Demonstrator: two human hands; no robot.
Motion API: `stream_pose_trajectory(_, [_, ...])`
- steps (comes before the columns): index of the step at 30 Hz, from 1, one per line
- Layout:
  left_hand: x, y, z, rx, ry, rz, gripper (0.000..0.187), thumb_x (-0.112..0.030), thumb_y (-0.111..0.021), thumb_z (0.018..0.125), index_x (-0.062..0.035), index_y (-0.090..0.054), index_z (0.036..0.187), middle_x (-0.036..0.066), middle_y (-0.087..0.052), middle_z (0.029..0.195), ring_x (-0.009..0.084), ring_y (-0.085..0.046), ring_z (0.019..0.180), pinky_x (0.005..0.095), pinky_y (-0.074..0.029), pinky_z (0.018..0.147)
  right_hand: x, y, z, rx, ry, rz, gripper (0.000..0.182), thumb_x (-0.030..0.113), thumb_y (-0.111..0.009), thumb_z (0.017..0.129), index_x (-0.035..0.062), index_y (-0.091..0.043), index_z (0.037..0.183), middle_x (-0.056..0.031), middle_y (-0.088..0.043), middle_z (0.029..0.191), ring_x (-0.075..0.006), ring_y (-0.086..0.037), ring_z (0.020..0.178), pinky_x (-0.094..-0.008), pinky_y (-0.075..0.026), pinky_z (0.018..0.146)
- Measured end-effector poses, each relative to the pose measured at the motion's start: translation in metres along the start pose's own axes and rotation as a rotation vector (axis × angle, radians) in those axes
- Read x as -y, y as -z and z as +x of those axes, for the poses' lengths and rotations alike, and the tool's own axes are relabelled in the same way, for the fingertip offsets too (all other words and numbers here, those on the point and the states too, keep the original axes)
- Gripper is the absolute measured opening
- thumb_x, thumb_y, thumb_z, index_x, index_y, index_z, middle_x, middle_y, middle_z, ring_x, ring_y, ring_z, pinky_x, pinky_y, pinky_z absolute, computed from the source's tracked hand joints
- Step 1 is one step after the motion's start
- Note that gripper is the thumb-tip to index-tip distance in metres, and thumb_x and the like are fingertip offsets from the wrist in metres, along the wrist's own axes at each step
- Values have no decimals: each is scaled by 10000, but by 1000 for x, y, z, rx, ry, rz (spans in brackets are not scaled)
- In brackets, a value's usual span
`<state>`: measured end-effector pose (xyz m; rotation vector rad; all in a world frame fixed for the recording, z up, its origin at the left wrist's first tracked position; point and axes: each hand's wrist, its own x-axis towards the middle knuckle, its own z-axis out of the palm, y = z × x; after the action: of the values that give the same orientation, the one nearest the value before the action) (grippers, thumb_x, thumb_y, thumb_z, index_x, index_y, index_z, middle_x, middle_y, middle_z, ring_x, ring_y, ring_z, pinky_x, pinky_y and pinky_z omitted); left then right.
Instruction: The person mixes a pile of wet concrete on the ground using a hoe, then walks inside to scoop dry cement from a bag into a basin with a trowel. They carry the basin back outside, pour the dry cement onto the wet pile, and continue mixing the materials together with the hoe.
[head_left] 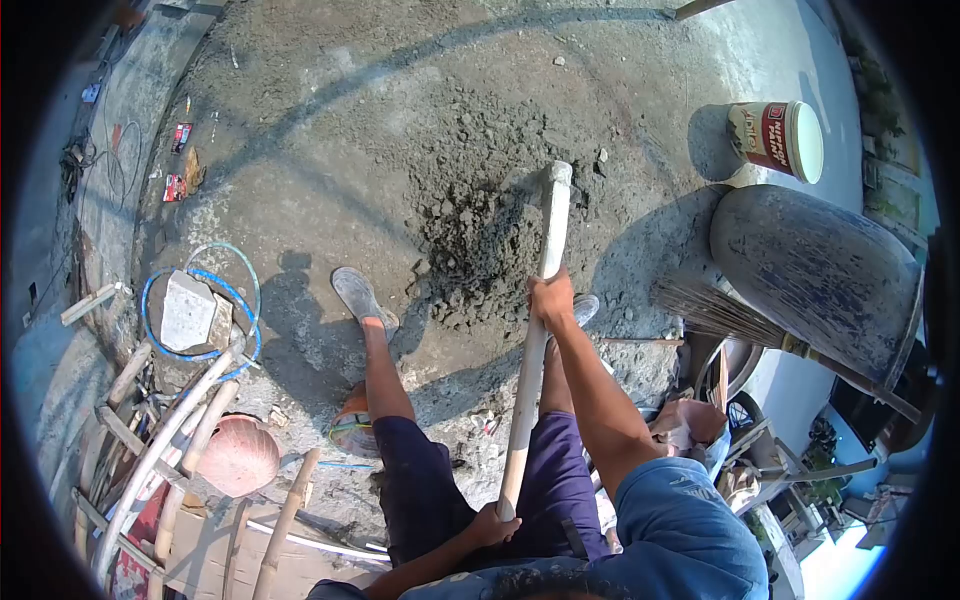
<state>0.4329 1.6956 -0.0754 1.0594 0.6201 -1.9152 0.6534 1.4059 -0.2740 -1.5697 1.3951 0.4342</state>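
Observation:
My right hand [550, 298] grips a long pale wooden tool handle [530, 390] about halfway up. My left hand [494, 524] is closed around the handle's near end, close to my waist. The far end of the handle [556, 180] reaches into a pile of dark grey wet mortar [478, 245] on the concrete ground; the tool's head is not visible. My two feet in grey shoes stand at the near edge of the pile, the left foot [362, 298] out to the side and the right foot [585, 306] beside the handle.
A white and red bucket [780, 135] stands at the far right, with a large blue drum [815, 270] and a broom [720, 312] nearer. At left lie a blue hose coil [205, 300] around a concrete block [187, 310], pipes, bamboo poles and a pinkish basin [238, 457].

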Motion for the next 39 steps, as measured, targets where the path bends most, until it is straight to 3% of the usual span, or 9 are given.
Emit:
stream_pose_trajectory(4, [-91,20,40,-193,-344,532,411,-235,-708,747,45,-588,1021,211,-657,771,307,-661,710,396,-513,679,110,98,33,-96,213,361,319,42,-562,779,-4,-383,1040,-74,-524,684,-154,-536,486,-306,-460,411])
stream_pose_trajectory(7, [-211,53,80,-195,-483,511,381,-203,-682,754,40,-580,1029,169,-635,718,214,-639,571,343,-507,539,184,130,119,-235,308,347,120,48,-563,751,-34,-482,783,-82,-541,590,-178,-534,455,-335,-462,423])
stream_pose_trajectory(13, [-116,45,-11,-315,-23,225,360,-160,-672,752,54,-557,1017,82,-592,654,151,-605,531,297,-492,501,7,-35,129,-278,41,-72,304,122,-596,767,-41,-497,1004,-149,-619,735,-229,-603,543,-360,-496,526])
stream_pose_trajectory(18, [-80,24,-60,-211,66,328,393,-163,-686,738,51,-571,1047,142,-635,722,215,-648,602,343,-520,601,17,32,35,-100,-9,272,354,73,-609,801,-27,-410,1076,-118,-576,723,-183,-574,523,-328,-481,461])
stream_pose_trajectory(21, [-128,18,-6,-211,-265,666,459,-211,-688,729,46,-581,1093,251,-653,859,376,-661,846,393,-512,757,64,140,46,-235,82,457,257,29,-571,788,-28,-437,1000,-99,-559,666,-170,-544,477,-314,-474,428])
stream_pose_trajectory(27, [-322,25,71,-111,-232,745,460,-189,-640,735,80,-546,1096,179,-653,790,239,-651,699,348,-509,654,59,229,214,-397,-53,482,164,96,-562,748,-7,-553,620,-101,-566,585,-211,-554,484,-371,-445,458])
stream_pose_trajectory(31, [-193,51,-35,-308,-33,672,434,-189,-649,744,60,-551,1084,113,-616,714,151,-589,510,302,-484,495,-34,47,131,-238,-192,383,111,62,-595,748,-20,-532,706,-94,-546,569,-214,-548,468,-354,-442,440])
stream_pose_trajectory(32, [-195,48,-68,-337,188,548,485,-215,-674,723,54,-561,1111,249,-656,872,347,-671,818,402,-518,750,-45,18,100,-256,-213,388,129,44,-597,744,-40,-515,795,-93,-538,571,-208,-534,448,-349,-440,421])
stream_pose_trajectory(39, [-108,77,-101,-330,-92,799,484,-232,-689,702,3,-586,1113,246,-657,902,389,-650,869,443,-509,800,54,81,-27,-204,-70,571,440,15,-581,776,-44,-337,1137,-74,-525,693,-163,-538,474,-303,-457,401])
